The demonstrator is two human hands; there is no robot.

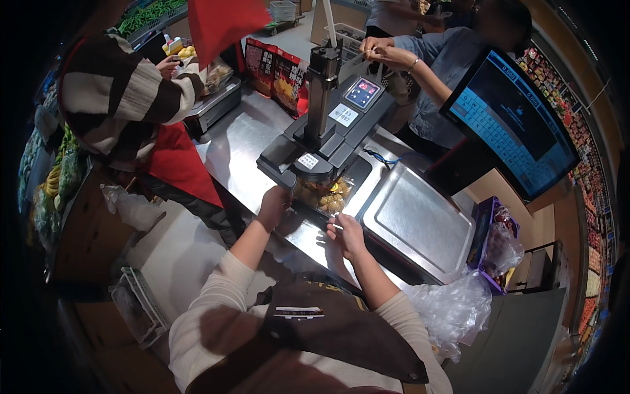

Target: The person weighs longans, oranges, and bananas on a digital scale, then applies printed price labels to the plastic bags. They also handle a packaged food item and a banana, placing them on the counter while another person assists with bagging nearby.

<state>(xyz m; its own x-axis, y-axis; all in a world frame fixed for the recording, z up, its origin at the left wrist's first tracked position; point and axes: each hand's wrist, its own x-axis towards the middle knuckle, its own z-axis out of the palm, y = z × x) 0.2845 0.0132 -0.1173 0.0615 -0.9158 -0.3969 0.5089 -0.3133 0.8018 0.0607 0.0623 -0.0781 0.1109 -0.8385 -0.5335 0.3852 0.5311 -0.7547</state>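
A dark benchtop machine with an upright column and a lit digital panel stands on the metal counter. Under its front head sits a clear plastic pack of round brownish food, partly covered by the head. My left hand is in shadow at the machine's front left edge; its grip is unclear. Close to the pack's near right corner is my right hand, fingers curled. A thin white piece shows at those fingers, too small to identify.
Right of the machine is a scale with a metal platform, beside a touchscreen monitor. Clear plastic bags bunch near a purple crate. A co-worker in a striped top stands left; another person is across the counter.
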